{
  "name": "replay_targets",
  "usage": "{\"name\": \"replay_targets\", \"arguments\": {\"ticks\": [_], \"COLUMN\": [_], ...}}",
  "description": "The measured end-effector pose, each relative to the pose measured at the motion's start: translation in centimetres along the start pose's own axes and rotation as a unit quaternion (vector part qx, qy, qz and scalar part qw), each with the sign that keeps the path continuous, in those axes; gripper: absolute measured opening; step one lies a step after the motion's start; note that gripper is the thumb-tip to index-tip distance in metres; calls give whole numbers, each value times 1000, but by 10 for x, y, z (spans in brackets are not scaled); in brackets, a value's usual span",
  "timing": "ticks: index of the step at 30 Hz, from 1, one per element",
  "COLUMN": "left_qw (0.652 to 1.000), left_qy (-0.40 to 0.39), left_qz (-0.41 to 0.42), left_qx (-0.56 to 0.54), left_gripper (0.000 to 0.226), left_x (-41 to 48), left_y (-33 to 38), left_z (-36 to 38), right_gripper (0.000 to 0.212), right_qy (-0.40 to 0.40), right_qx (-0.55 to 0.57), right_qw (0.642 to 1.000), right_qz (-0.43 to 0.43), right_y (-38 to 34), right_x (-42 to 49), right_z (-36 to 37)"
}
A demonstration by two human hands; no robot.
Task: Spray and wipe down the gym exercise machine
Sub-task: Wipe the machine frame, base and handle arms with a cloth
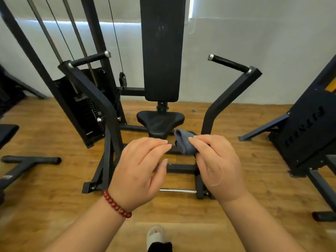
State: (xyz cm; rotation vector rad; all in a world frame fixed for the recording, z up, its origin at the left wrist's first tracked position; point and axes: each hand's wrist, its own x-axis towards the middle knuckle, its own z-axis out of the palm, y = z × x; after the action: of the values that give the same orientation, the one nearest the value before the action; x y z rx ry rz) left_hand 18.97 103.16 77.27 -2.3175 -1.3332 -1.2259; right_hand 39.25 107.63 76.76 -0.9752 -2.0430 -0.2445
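Low centre, the right hand [218, 166] merely pinches the bunched cloth [183, 143], the left hand [143, 171] loose-fingered and empty, so it could slip floorward.

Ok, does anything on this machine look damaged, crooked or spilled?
Nothing broken or spilled. Only faint pale smudges high on the backrest pad stand out against the black. The right hand holds the grey cloth.

I have a single view, worn on the head. It looks forward and down, close over the left hand [140, 168] and right hand [216, 166], facing the seat [160, 122] and back pad [162, 51] head-on, with the wall [254, 51] behind.
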Motion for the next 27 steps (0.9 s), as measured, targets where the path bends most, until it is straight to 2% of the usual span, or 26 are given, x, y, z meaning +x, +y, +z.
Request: {"name": "replay_targets", "arguments": {"ticks": [6, 14, 21, 27], "left_qw": [997, 993, 997, 999], "left_qy": [-8, -28, -16, -4], "left_qz": [52, 63, 37, -20], "left_qx": [-50, -100, -68, -29], "left_gripper": [27, 29, 30, 31], "left_x": [79, 143, 205, 256], "left_y": [-68, -101, -105, -88], "left_z": [49, 117, 180, 242], "right_gripper": [31, 34, 29, 30], "right_qy": [0, 34, 34, 14], "right_qx": [-45, -57, -43, 1], "right_qw": [999, 996, 997, 999], "right_qz": [28, 57, 56, 30], "right_y": [53, 127, 227, 326], "right_x": [56, 85, 112, 149], "right_z": [41, 71, 79, 76]}}
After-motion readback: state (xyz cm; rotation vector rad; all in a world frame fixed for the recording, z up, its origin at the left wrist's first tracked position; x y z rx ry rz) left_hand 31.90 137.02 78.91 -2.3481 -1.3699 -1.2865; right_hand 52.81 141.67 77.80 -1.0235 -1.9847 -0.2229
